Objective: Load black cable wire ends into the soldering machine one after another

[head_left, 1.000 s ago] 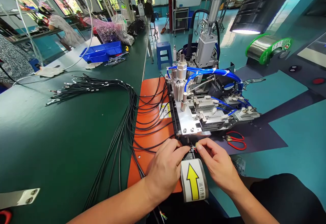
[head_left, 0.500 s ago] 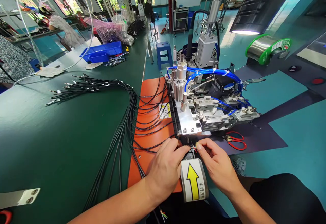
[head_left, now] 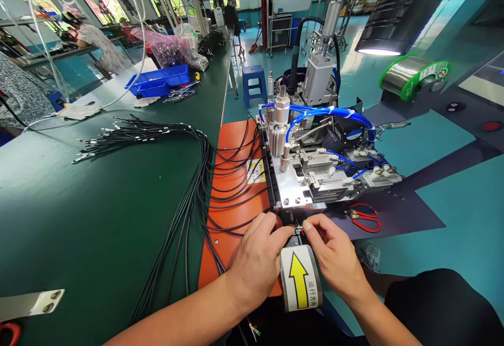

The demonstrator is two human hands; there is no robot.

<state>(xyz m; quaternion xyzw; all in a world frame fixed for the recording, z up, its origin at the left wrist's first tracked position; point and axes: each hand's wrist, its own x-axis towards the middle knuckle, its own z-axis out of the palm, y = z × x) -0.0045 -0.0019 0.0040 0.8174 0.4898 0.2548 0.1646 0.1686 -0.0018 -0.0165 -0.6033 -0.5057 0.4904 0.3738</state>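
Note:
My left hand (head_left: 258, 259) is closed in a pinch at the front end of the metal soldering machine (head_left: 287, 183); what its fingertips hold is hidden. Opposite it, my right hand (head_left: 336, 254) pinches thin wires (head_left: 302, 231), a bit of red showing at the fingertips. Both sets of fingertips nearly meet over a small dark track. Just below them is a rounded cover with a yellow arrow label (head_left: 298, 267). Black cables (head_left: 202, 162) run from the machine's left side across an orange plate (head_left: 228, 188). Below my left wrist hangs a cable end with bare coloured wires (head_left: 254, 330).
Red-handled cutters (head_left: 364, 217) lie right of the machine. A solder spool (head_left: 413, 75) and a dark lamp (head_left: 388, 15) stand at upper right. Blue bins (head_left: 159, 81) are on the green bench (head_left: 98, 220). Other people (head_left: 100, 44) are at far left.
Both hands keep the same pinch at the same place. The view has shifted very slightly; otherwise nothing visibly moved.

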